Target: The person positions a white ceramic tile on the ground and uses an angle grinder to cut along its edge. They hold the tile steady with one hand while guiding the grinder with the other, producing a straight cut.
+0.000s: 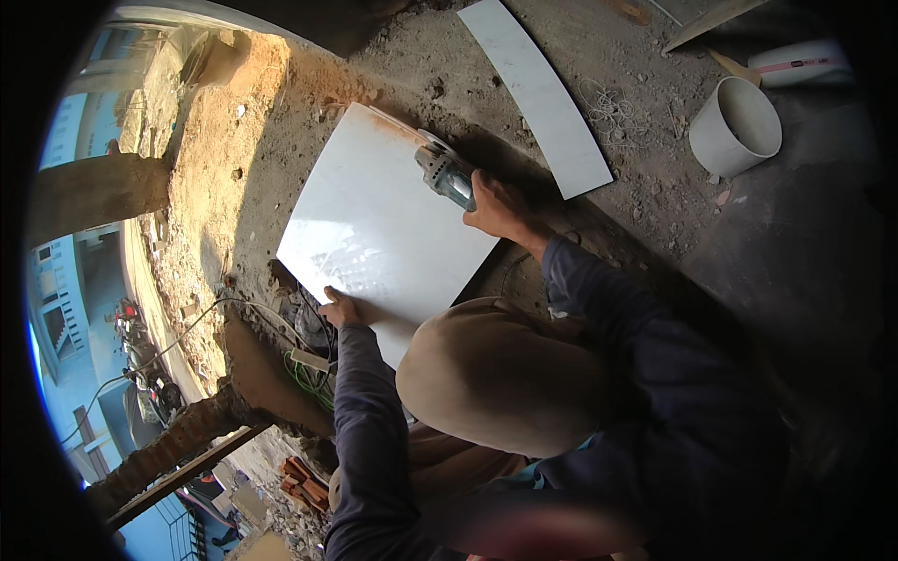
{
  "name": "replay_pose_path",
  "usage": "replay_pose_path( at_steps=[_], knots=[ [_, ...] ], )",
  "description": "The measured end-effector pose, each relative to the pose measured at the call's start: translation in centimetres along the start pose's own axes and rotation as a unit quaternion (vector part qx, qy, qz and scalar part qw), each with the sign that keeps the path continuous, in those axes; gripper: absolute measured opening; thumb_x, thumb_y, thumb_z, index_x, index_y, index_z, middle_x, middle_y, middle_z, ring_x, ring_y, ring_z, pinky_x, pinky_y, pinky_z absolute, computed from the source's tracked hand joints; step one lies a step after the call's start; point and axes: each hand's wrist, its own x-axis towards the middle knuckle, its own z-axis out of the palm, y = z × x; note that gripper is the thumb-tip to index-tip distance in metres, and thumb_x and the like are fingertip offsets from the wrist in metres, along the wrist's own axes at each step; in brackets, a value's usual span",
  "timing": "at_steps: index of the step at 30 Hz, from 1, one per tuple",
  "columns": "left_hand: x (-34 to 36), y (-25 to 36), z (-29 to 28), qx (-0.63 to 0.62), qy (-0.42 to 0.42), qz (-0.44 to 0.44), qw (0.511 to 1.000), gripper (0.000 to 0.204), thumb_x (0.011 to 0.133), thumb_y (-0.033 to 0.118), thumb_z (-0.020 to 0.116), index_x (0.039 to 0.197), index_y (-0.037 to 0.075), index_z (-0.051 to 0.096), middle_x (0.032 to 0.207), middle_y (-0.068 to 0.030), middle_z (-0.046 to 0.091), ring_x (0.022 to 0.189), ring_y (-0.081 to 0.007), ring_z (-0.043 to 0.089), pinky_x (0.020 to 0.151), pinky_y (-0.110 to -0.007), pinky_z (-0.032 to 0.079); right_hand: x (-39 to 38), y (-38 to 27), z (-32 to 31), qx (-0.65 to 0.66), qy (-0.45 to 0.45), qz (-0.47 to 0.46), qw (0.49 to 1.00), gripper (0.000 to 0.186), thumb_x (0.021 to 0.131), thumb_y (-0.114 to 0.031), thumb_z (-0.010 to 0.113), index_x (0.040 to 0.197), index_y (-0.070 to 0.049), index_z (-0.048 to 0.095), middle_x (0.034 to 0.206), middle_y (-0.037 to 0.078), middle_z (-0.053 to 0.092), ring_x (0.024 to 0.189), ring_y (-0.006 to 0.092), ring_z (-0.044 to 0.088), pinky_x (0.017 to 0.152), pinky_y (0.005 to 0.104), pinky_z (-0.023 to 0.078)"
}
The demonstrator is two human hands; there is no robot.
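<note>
My right hand [491, 201] grips the body of a grey angle grinder [438, 170], its guarded disc at the upper right edge of a large white tile [374, 220]. Reddish dust lies along that edge by the disc; whether the disc touches the tile is hard to tell. My left hand [339, 307] holds the tile's lower left edge. My bent knee [496, 374], in beige cloth, is just below the tile. To the right a narrow white strip [538, 98] lies on the dusty ground.
A white bucket [734, 127], a tangle of pale string [613, 112] and a white sack [800, 63] are at upper right. Cables [253, 304] run left of the tile beside broken masonry [215, 421]. Bricks [304, 481] lie below; a sunlit yard with motorbikes [150, 374] is beyond.
</note>
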Motion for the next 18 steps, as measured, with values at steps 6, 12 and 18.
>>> replay_pose_path(
  at_steps=[6,12,18],
  knots=[
    [0.0,0.0,0.2,-0.002,0.011,-0.004,1.0,0.1,0.103,0.068,0.046,0.135,-0.025,0.035,0.118,-0.0462,0.063,0.112,-0.0563,0.064,0.097,-0.054,0.053,3.1,-1.5,0.8,0.005,0.004,0.006,1.0,0.076,0.079,-0.02,0.074,0.142,0.012,0.047,0.124,0.034,0.066,0.109,0.0459,0.069,0.093,0.0487,0.06],
    [-0.2,0.0,0.0,-0.02,0.013,0.004,1.0,0.099,0.103,0.066,0.048,0.135,-0.026,0.033,0.115,-0.0458,0.064,0.11,-0.0569,0.064,0.093,-0.053,0.053,7.0,-2.8,1.7,0.007,0.013,-0.025,1.0,0.075,0.079,-0.021,0.075,0.14,0.013,0.048,0.122,0.035,0.066,0.109,0.047,0.069,0.092,0.0498,0.059],
    [-0.5,0.3,0.1,-0.022,0.019,0.008,1.0,0.095,0.102,0.067,0.05,0.13,-0.024,0.037,0.113,-0.0452,0.065,0.109,-0.0575,0.064,0.093,-0.054,0.053,10.5,-4.3,2.3,0.02,0.005,-0.015,1.0,0.072,0.077,-0.023,0.077,0.134,0.012,0.049,0.114,0.034,0.068,0.105,0.049,0.069,0.089,0.0521,0.059]
  ],
)
